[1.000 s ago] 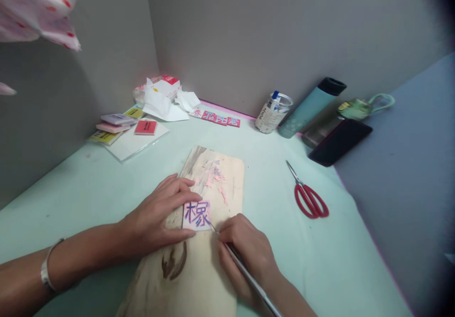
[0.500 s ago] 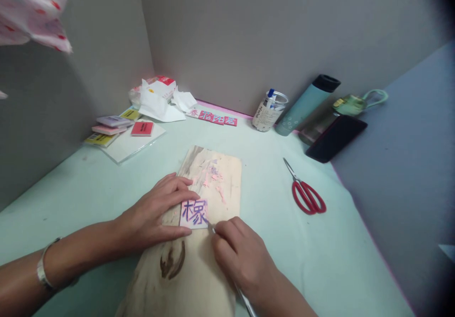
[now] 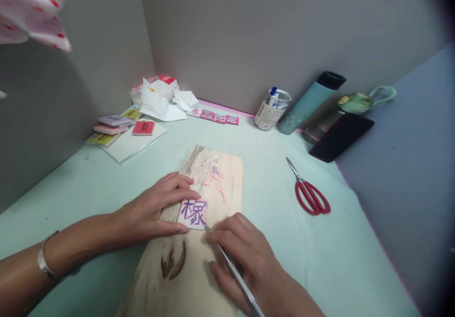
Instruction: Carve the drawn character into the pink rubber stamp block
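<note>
A small pale pink, square rubber stamp block [image 3: 192,214] with a character outlined in purple lies flat on the wooden board [image 3: 213,260]. My left hand [image 3: 156,212] grips its left side, thumb at the lower edge and fingers at the upper edge. In my right hand [image 3: 245,255] is a slim silver craft knife [image 3: 236,272], its tip at the block's lower right corner. The right fingers are closed around the handle. Pink shavings [image 3: 215,177] are scattered on the board beyond the block.
Red-handled scissors [image 3: 308,191] lie to the right. Behind them stand a can of pens [image 3: 272,111], a teal flask [image 3: 311,103], a green-lidded bottle [image 3: 325,118] and a leaning phone [image 3: 341,138]. Coloured blocks [image 3: 113,126], tissues [image 3: 156,104] and several carved tiles [image 3: 215,116] lie along the back.
My right hand has loosened and turned, so more of the knife handle shows. The knife tip has shifted slightly left along the block's corner. My left thumb has slid slightly left.
</note>
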Motion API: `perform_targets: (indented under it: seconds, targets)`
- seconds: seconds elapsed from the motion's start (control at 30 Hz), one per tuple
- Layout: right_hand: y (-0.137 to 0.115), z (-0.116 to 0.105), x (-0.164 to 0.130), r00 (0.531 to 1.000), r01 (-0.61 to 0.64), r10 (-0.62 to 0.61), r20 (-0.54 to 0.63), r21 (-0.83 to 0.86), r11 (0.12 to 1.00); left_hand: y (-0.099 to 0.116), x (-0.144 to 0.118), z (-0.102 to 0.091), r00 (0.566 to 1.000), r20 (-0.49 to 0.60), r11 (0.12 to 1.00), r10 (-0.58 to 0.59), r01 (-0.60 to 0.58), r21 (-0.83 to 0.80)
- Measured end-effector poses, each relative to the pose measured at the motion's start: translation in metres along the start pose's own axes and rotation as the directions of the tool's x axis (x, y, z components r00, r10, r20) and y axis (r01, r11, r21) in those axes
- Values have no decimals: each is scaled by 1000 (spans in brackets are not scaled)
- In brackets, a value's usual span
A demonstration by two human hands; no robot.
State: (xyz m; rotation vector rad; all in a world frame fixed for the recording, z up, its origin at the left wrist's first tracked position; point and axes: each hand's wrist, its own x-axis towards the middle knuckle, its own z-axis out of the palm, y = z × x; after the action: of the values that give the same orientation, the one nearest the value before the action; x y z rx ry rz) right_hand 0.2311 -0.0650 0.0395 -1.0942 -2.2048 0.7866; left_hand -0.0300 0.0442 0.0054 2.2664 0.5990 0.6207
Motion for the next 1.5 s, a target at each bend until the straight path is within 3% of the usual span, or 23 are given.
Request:
perform_targets:
  seconds: [0.13, 0.2, 0.3, 0.4, 0.47, 0.57, 0.73, 0.87, 0.93, 1.03, 1.2, 1.37, 1.5]
  targets:
    - [-10, -11, -1, 991, -98, 90, 103, 78, 992, 3, 2, -3, 1000, 15, 1000, -12, 11, 19]
    - [-10, -17, -1, 990, -109, 96, 99, 135, 985, 3, 2, -3, 1000, 19, 1000, -19, 19, 23]
    - [-5, -24, -1, 989, -125, 138, -43, 228, 966, 2, -1, 0, 999, -1, 999, -49, 49, -2]
    - [3, -25, -4, 946, -106, 170, -275, 232, 967, 2, -3, 0, 983, -94, 987, -156, 151, -58]
    - [6, -20, -6, 918, -90, 133, -373, 130, 987, 4, -3, -3, 951, -181, 967, -252, 239, -88]
    - [7, -6, -4, 935, -86, 53, -351, -79, 993, 11, -2, -12, 902, -286, 946, -323, 308, -99]
    - [13, 18, 16, 973, 21, -102, -206, -362, 932, 22, -1, -17, 907, -302, 956, -293, 272, -109]
    - [25, 14, 27, 923, -164, -51, -382, -509, 845, 26, 0, -12, 921, -291, 964, -259, 230, -130]
    - [24, 11, 28, 920, -181, -43, -390, -518, 836, 27, -1, -11, 918, -308, 966, -250, 215, -143]
    - [11, 18, 33, 942, -134, -62, -330, -540, 831, 30, -2, -13, 898, -379, 972, -225, 182, -145]
    - [-10, 45, 63, 979, -63, -63, -193, -582, 810, 33, -4, -20, 825, -528, 979, -200, 145, -144]
    - [7, 33, 90, 942, -187, -25, -334, -585, 789, 30, -4, -22, 826, -535, 984, -176, 126, -128]
    - [23, 11, 72, 891, -257, -9, -454, -520, 815, 32, -5, -17, 873, -467, 988, -141, 98, -115]
